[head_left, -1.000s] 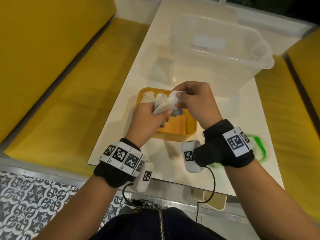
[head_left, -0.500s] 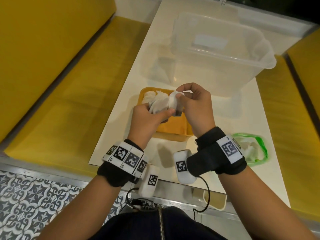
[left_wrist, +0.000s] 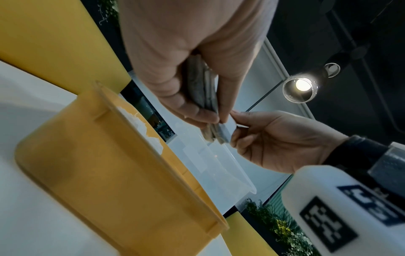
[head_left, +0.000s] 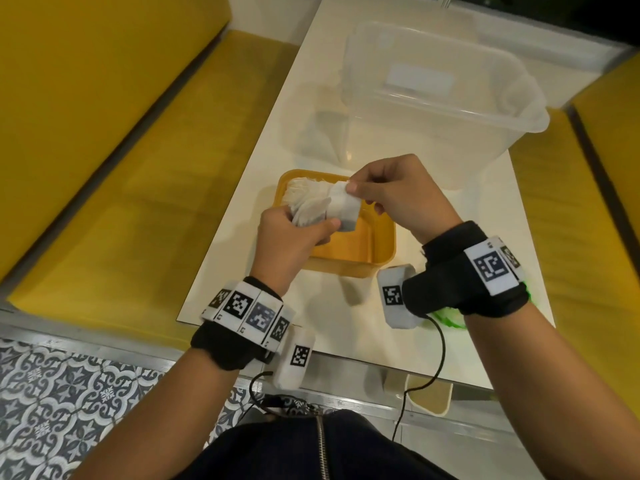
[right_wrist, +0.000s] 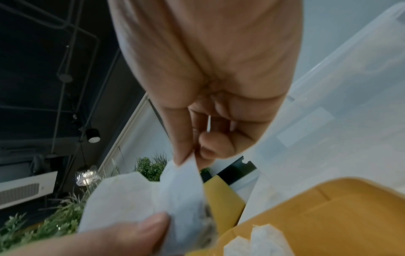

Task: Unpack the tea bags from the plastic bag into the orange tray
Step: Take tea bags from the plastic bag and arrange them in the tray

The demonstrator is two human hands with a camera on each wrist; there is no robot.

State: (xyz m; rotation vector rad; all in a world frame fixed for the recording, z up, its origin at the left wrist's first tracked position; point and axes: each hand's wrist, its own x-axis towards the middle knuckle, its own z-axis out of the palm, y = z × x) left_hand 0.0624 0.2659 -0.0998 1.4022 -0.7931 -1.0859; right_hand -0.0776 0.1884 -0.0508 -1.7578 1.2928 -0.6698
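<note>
Change since earlier frames: the right hand point(head_left: 398, 199) is now covering the green-rimmed plastic bag point(head_left: 450, 318) with its wrist, so only a sliver of bag is showing where more of it was lying open half a second ago; both hands are staying over the tray with the bundle.
Table point(head_left: 502, 258): white, long, running away from the person between two yellow benches point(head_left: 121, 174).
Clear bin point(head_left: 433, 109): transparent tub standing on the far half of the table, just beyond the tray.
Orange tray point(head_left: 384, 251): sitting on the near half of the table, already holding loose white tea bags at its far left end point(head_left: 298, 188).
Left hand point(head_left: 291, 237): gripping a bundle of tea bags point(head_left: 311, 211) above the tray, thumb pressing the near face.
Right hand, grip: thumb and forefinger are pinching the top edge of a single tea bag point(head_left: 343, 206) at the bundle's right side.
Single tea bag, axis: long axis running roughly up-down in the head view, pinched end pointing away from the person, dark filled end pointing down toward the tray floor.
Left wrist view only: the bundle point(left_wrist: 203, 90) is showing edge-on as several flat grey packets stacked between thumb and fingers, with the right hand point(left_wrist: 274, 142) nipping the outermost one point(left_wrist: 228, 128); the tray's outer wall point(left_wrist: 105, 173) is also showing.
Right wrist view only: the pinched bag point(right_wrist: 181, 190) is showing as a thin translucent sheet, the left thumb point(right_wrist: 140, 232) lying across the lower bundle, the tray point(right_wrist: 328, 216) beneath.
</note>
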